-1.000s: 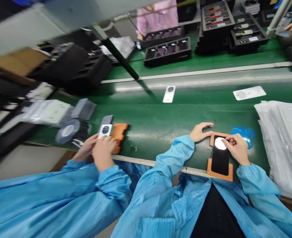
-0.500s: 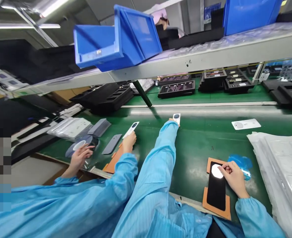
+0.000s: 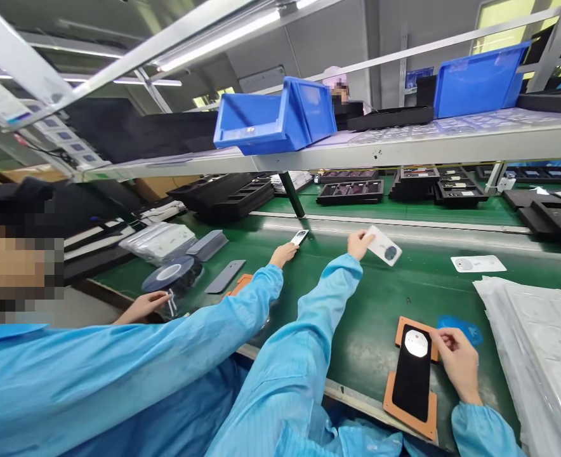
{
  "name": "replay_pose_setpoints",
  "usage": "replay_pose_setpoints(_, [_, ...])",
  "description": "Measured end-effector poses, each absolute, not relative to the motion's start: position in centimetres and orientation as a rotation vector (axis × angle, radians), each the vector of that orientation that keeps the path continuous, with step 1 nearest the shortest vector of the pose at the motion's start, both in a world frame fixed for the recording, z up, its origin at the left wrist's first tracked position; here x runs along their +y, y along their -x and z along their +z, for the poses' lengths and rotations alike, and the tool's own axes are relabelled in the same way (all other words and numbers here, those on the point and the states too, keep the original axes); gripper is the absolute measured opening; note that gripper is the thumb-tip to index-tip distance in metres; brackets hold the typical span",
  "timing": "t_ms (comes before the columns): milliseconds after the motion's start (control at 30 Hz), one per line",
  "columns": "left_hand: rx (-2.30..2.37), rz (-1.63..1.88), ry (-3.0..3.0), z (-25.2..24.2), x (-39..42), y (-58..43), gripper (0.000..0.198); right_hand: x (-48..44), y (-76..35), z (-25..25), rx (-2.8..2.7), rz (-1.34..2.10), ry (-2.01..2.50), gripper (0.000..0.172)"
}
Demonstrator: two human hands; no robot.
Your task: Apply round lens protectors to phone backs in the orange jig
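My left hand (image 3: 359, 245), arm stretched over the bench, grips the end of a white phone back cover (image 3: 382, 246) with a dark round camera area. My right hand (image 3: 457, 358) rests at the upper right edge of an orange fixture (image 3: 411, 411); thumb and forefinger are pressed together, and anything between them is too small to make out. A black pad (image 3: 411, 384) lies in the fixture, with a white round piece (image 3: 416, 343) near its top. Behind the right hand lies a crumpled blue film (image 3: 466, 329). Another white back cover (image 3: 478, 264) lies flat farther back.
On my left, a co-worker's hand (image 3: 283, 255) holds a white back cover (image 3: 300, 237); their other hand is near a tape roll (image 3: 170, 273). Plastic-wrapped trays (image 3: 542, 343) stand at right. A shelf (image 3: 404, 152) with blue bins (image 3: 309, 114) crosses above the green bench (image 3: 347, 298).
My left hand has turned the white cover and brought it rightward. My right hand has shifted off the white round piece to the fixture's edge. The co-worker's hand reached farther out with its cover.
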State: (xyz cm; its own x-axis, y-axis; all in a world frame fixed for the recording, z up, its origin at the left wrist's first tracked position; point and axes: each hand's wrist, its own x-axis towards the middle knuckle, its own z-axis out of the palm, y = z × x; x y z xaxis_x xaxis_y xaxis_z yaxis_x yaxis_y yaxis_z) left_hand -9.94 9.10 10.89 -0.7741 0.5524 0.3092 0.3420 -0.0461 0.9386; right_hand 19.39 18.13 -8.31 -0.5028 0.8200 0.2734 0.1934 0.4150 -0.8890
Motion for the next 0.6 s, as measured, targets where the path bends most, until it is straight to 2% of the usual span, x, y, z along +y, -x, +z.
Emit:
replay_pose_setpoints(100, [1.909,1.761,-1.084,9.3,9.5,6.2,0.040,18.4,-20.3,-5.7,-1.796,1.034,0.938,0.060])
replay_pose_setpoints(167, [1.732,1.660,-1.204,8.0,9.2,3.0,0.042,18.4,-20.6,-3.7,-1.902,1.159,0.870,0.066])
replay_pose_setpoints(300, [1.579,1.700,-1.098,5.3,7.8,-2.6,0.045,17.4,-20.8,-0.7,-2.138,1.639,0.728,0.053])
replay_pose_setpoints(600, [1.546,1.456,-0.803,0.0,4.0,-6.3,0.058,14.2,-20.0,-1.7,-1.931,1.888,0.951,0.053])
